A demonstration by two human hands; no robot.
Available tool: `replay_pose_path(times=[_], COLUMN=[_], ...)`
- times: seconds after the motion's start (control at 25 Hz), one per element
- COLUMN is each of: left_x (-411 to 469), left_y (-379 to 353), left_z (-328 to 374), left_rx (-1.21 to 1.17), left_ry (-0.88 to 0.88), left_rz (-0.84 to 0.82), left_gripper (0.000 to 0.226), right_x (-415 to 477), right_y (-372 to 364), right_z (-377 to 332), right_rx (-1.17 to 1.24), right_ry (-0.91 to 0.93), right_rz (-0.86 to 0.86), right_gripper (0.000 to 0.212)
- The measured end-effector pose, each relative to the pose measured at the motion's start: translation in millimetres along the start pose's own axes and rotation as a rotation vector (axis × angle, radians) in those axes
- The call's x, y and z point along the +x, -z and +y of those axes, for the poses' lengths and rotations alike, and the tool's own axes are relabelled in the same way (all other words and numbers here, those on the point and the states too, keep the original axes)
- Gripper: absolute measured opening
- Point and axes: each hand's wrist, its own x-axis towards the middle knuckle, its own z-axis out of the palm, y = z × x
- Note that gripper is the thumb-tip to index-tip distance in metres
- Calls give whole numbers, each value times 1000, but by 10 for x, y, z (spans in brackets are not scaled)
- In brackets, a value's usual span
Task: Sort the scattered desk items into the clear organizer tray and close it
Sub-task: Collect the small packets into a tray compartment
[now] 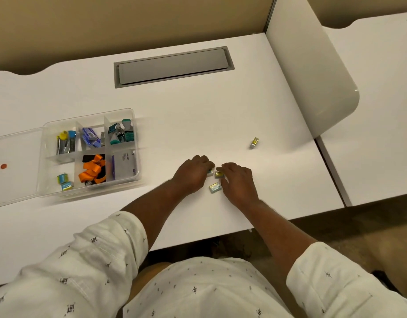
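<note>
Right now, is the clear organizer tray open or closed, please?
Open. The organizer tray has no cover over it; its clear lid lies to its left on the desk.
</note>
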Motion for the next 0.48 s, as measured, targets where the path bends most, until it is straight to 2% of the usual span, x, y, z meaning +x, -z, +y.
replay_pose_path(times=[0.2,0.36,0.48], left_x=[-43,-69,-134], left_y=[41,51,99], left_z=[-49,-25,-18], left_rx=[-3,18,-55], left_ry=[66,53,125], left_rz=[-23,-40,-15], left_gripper=[31,29,23], right_x=[93,140,174], right_y=[6,28,53], right_z=[0,-43,-111], right_rx=[-35,-74,-38], right_ry=[32,75,78], right_rz=[-78,-68,-11], right_gripper=[40,33,29])
